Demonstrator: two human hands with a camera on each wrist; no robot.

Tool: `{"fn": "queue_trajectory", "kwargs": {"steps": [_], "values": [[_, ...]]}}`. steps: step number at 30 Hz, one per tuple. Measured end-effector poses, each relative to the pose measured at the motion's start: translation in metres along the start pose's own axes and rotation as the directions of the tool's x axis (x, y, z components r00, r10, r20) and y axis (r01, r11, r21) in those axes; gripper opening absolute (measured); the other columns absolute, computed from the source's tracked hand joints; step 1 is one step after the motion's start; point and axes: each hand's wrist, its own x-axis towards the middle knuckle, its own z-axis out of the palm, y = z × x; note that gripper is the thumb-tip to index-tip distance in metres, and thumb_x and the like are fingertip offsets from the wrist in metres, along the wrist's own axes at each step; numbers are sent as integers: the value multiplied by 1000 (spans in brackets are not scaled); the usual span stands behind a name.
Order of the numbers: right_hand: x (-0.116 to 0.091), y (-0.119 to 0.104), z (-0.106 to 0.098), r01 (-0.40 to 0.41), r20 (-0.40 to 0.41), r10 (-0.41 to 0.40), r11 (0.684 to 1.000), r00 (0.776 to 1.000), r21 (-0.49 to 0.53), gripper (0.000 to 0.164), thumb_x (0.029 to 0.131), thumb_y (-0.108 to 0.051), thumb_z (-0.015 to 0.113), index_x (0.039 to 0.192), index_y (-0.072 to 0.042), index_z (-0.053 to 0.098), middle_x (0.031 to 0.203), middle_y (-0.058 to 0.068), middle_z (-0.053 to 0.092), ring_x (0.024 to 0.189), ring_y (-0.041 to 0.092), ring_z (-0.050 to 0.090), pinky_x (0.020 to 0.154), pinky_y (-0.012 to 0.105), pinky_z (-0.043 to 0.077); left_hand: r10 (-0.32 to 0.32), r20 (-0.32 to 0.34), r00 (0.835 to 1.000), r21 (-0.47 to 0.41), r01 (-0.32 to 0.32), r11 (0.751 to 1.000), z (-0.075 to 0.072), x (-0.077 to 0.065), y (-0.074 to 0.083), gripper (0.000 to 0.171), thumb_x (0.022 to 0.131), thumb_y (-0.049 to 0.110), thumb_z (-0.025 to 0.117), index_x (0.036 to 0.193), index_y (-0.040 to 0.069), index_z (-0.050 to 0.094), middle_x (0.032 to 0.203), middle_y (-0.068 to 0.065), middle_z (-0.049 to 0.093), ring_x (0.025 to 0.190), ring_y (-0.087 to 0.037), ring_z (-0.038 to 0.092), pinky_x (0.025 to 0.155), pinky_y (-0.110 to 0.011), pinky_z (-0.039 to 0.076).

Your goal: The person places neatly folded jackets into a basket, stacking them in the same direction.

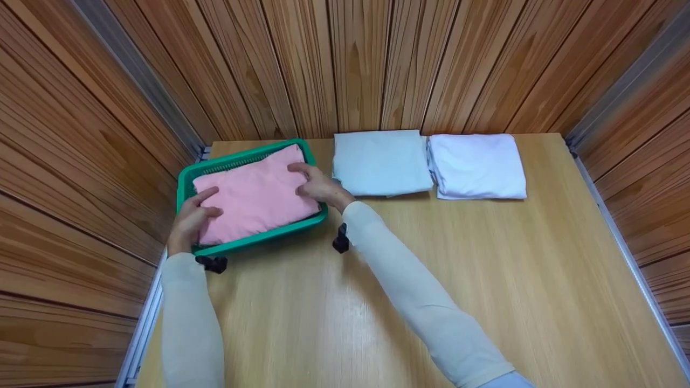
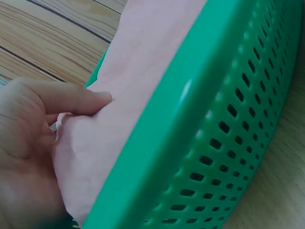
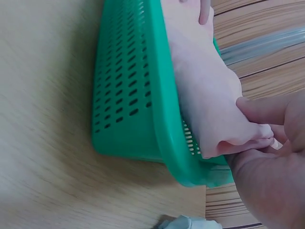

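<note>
A folded pink cloth [image 1: 253,196] lies within the rim of a green plastic basket [image 1: 259,236] at the back left of the table. My left hand [image 1: 190,220] grips the cloth's left edge, the thumb on top in the left wrist view, where the pink cloth [image 2: 138,62] rises beside the basket's perforated wall [image 2: 228,138]. At the opposite edge my right hand [image 1: 319,186] pinches the cloth's right side. In the right wrist view the thumb and fingers hold the folded layers of the cloth [image 3: 209,95] over the basket's corner [image 3: 186,171].
Right of the basket, a folded pale blue-green cloth [image 1: 381,163] lies against the back wall. Beside it is a folded white cloth [image 1: 478,166]. Wood-patterned panels [image 1: 356,64] enclose the wooden table [image 1: 323,323] at the back and both sides.
</note>
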Motion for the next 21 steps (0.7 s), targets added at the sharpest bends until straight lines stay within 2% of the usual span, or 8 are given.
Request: {"fn": "queue_trajectory", "kwargs": {"steps": [4, 8, 12, 16, 18, 21], "values": [[0, 0, 6, -11, 8, 12, 1000, 1000, -22, 62, 104, 1, 58, 162, -17, 44, 172, 5, 36, 158, 24, 32, 129, 48, 33, -1, -22, 1000, 35, 2, 999, 2, 3, -5, 73, 106, 9, 60, 170, 25, 28, 182, -9, -1, 158, -36, 19, 123, -41, 42], [0, 0, 9, -19, 3, 20, 996, 1000, -83, 61, 105, 2, 57, 162, -14, 44, 172, 8, 36, 156, 25, 36, 128, 49, 35, -20, -38, 999, 43, 22, 999, 5, 2, -7, 74, 106, 9, 61, 171, 24, 28, 182, -10, 2, 157, -37, 26, 127, -46, 38], [0, 0, 9, -27, 4, 28, 986, 1000, -162, 61, 104, 3, 58, 162, -11, 43, 171, 11, 38, 152, 27, 41, 127, 49, 37, -23, -11, 1000, 72, 24, 997, 8, -1, -6, 73, 107, 8, 56, 172, 20, 23, 181, -16, 4, 153, -40, 32, 128, -49, 37], [1, 0, 9, -19, 15, 25, 958, 1000, -287, 60, 104, 1, 58, 162, -8, 43, 169, 13, 40, 151, 28, 44, 126, 47, 39, 0, -5, 1000, 139, 1, 990, 11, -2, -7, 68, 109, 9, 51, 171, 14, 22, 178, -22, 12, 149, -41, 35, 124, -50, 40], [0, -2, 11, -19, 7, 22, 933, 1000, -359, 56, 104, 0, 57, 159, -6, 47, 169, 13, 40, 151, 28, 45, 123, 45, 43, 6, -16, 1000, 159, -3, 987, 11, -3, -9, 67, 110, 11, 50, 171, 12, 22, 177, -22, 15, 149, -40, 35, 123, -49, 42], [-2, -5, 16, -34, -19, 28, 891, 999, -454, 49, 104, -2, 57, 153, -7, 55, 167, 10, 42, 144, 27, 50, 114, 41, 53, -4, -17, 1000, 122, 6, 993, 13, -5, -9, 68, 111, 11, 49, 172, 11, 18, 178, -21, 14, 153, -40, 34, 125, -47, 41]]}}
